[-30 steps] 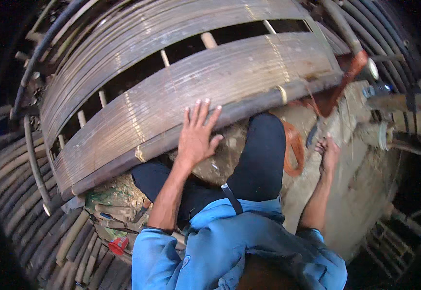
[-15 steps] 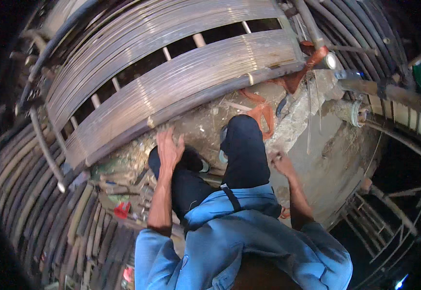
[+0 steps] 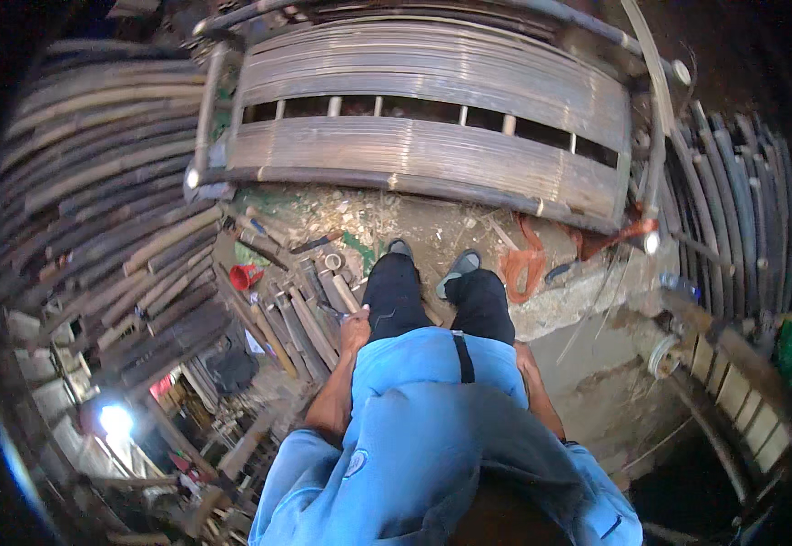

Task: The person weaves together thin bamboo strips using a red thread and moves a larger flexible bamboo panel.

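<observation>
The left hand (image 3: 356, 329) is resting beside the black trousers (image 3: 398, 293), near cut bamboo lengths (image 3: 305, 329); the right hand (image 3: 525, 358) is hanging alongside the blue top (image 3: 414, 364) — whether either is gripping cloth is not showing clearly. The slatted bamboo bench (image 3: 414, 144) is standing beyond both shoes (image 3: 462, 266). Sound footing is probably depending on clearing the orange strap (image 3: 530, 278) by the bench's near edge, toward its right corner.
</observation>
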`<state>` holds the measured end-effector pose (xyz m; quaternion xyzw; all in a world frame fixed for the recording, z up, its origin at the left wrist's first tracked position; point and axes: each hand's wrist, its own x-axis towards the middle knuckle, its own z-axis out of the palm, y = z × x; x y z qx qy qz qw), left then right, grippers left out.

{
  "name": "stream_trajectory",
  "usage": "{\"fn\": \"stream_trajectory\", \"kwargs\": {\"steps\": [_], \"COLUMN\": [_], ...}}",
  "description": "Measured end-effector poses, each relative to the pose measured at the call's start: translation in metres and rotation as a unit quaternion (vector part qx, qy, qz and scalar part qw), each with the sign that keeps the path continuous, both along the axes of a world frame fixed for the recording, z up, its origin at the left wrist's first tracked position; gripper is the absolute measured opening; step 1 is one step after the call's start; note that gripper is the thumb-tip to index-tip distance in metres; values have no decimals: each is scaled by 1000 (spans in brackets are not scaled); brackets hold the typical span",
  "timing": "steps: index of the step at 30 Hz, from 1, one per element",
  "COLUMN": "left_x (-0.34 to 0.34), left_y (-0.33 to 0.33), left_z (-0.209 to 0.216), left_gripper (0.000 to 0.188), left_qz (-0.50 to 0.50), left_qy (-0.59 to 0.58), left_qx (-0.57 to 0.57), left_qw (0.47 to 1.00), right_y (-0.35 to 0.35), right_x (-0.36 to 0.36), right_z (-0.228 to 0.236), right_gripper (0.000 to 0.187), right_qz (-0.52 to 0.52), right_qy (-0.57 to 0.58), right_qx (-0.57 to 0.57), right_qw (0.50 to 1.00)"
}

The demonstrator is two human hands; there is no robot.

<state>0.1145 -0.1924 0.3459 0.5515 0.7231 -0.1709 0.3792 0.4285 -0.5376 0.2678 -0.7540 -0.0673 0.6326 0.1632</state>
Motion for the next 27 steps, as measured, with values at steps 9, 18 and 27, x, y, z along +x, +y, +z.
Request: {"fn": "stream_trajectory", "kwargs": {"steps": [9,18,27], "left_x": [4,-31,-40], "left_y": [-29,12,140], "left_z": [51,-34,-67], "left_gripper": [56,48,49], "left_qz": [-71,-282,-313], "left_qy": [-100,-200,-93], "left_qx": [20,19,-46], "left_qw": [992,938,944], "right_y": [2,41,106], "right_x": [40,23,-37], "right_z": [37,65,80], "right_gripper": [48,47,45], "right_qz": [22,-19,-153], "right_qy": [-49,-94,-139], "right_qx": [-33,-46,-62], "right_qw": [998,994,976]}}
